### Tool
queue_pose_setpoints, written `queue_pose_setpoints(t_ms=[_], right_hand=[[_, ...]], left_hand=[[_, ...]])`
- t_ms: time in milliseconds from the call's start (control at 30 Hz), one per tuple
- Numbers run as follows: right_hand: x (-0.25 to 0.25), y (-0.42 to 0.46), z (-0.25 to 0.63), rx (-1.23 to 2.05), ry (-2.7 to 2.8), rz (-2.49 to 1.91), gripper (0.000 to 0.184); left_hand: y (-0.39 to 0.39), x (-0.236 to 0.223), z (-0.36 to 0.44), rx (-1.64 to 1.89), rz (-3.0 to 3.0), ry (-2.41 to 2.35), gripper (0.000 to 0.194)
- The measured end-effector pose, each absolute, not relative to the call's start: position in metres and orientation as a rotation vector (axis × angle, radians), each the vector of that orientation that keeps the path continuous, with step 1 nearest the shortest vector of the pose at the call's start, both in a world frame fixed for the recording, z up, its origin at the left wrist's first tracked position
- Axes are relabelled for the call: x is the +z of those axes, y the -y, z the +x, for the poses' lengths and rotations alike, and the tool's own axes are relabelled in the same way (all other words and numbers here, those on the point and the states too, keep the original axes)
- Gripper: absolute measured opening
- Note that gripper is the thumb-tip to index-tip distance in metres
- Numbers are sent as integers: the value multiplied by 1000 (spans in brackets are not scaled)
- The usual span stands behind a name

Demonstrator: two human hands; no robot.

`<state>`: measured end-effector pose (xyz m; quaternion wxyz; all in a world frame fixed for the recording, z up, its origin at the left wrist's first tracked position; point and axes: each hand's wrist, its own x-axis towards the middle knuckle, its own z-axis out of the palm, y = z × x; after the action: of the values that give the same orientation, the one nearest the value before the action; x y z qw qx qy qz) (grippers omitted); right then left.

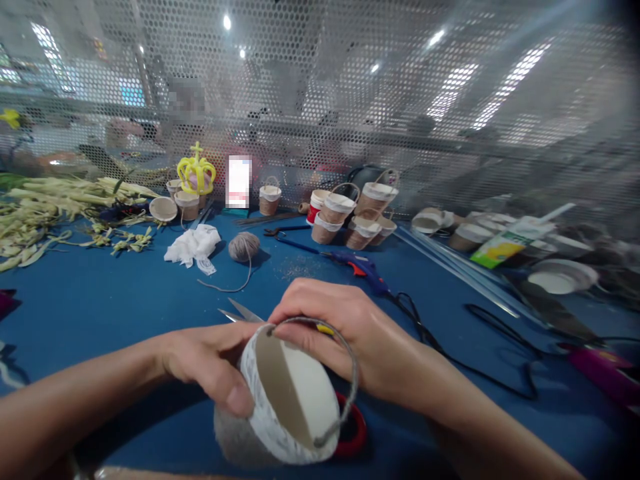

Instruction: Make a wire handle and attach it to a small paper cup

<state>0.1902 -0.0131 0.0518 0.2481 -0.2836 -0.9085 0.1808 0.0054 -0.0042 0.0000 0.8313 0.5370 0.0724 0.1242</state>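
Observation:
A paper cup (295, 393) wrapped in grey yarn, with a white lace band at its rim, lies tilted with its mouth toward me. My left hand (215, 367) is closed around its side, thumb on the lace. A grey cord handle (354, 373) arches across the mouth. My right hand (330, 320) pinches the cord's far end at the rim, fingertips pressed there. Scissors (245, 310) lie partly hidden behind the cup, blades spread, with a red handle (357, 427) showing at the right.
Beyond my hands lie a ball of grey yarn (244, 247), white lace (194, 245) and a blue glue gun (365, 268) with a trailing cable. Several decorated cups (335, 210) stand at the back. Clear glue sticks (465, 273) lie right; dried stalks (60, 207) left. A perforated screen (300, 87) borders the table.

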Motion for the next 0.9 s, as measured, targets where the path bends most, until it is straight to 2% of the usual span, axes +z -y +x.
queue_pose_setpoints(t_ms=[500, 900], right_hand=[[50, 15, 189, 440, 2498, -768, 11], [48, 12, 190, 452, 2442, -765, 12]], left_hand=[[5, -1, 8, 273, 1156, -157, 47], [0, 1, 3, 358, 1461, -187, 56]])
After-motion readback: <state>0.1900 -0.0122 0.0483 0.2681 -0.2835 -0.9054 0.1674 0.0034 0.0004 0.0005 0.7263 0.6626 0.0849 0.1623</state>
